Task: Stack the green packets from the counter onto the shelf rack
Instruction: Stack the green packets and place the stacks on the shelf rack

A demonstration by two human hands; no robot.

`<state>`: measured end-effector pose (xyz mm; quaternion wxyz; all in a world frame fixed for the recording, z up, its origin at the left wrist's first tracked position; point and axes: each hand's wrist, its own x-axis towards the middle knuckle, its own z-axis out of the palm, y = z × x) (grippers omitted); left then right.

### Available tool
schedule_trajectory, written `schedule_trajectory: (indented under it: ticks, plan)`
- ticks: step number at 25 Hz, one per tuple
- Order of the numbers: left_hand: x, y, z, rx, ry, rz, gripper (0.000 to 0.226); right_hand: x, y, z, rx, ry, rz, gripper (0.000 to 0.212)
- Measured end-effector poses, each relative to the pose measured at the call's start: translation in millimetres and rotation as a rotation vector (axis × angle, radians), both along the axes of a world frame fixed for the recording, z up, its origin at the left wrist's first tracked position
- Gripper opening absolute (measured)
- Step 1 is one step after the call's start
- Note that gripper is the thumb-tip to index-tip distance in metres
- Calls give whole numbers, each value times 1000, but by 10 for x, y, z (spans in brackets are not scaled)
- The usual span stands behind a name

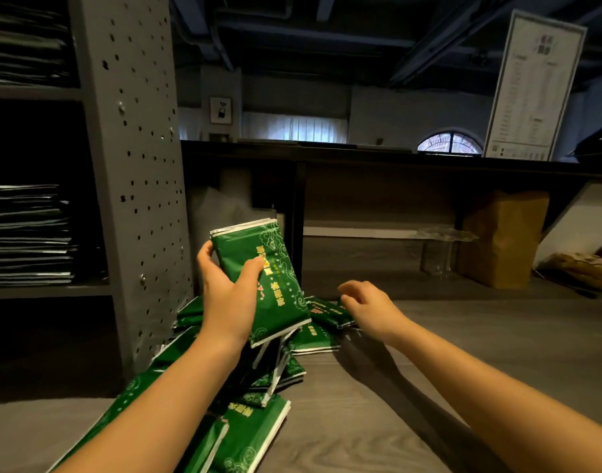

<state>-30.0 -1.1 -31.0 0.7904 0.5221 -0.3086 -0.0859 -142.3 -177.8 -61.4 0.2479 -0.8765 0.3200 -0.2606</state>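
Several green packets [266, 278] sit bunched in the left hand [224, 297], fingers [205, 254] gripping them, presumably for the shelf rack [135, 165]; the right hand [369, 307], fingers relaxed and empty, hovers over the pile [252, 428] on the tabletop [480, 343].

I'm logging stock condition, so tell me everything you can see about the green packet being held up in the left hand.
The held packet is a flat, glossy green pouch, foil-like, with silvery sealed ends, pale swirl patterns and yellow and red print too blurred to read. It is raised above the pile on the counter, upright, top tilted left. The left hand grips it, thumb on its front, fingers round its left edge.
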Motion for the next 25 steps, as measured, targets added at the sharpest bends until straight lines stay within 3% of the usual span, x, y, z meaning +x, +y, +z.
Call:
schedule_trajectory:
  ticks: [2, 8, 11, 14, 18, 22, 25]
  plan:
    - [59, -18, -9, -9, 20, 11, 52, 167, -46, 73, -45, 210, -15, 34]
    - [41, -20, -32, -1, -14, -10, 57, 505, -199, -4, -15, 563, -111, 48]
    - [31, -23, -43, -6, -19, -51, 56, 425, -204, 27, -57, 598, -128, 45]
    - [-64, -34, -81, 23, -36, -97, 56, 202, -239, 86, 36, 573, -109, 45]
    - [-186, -50, -111, 63, -72, -149, 62, -98, -221, -20, 152, 392, -126, 46]
    - [-188, -69, -133, 96, -76, -146, 61, -260, -139, -56, 26, 172, -174, 40]
    - [-178, -66, -124, 106, -40, -164, 57, -310, -44, 87, 154, -268, -59, 26]
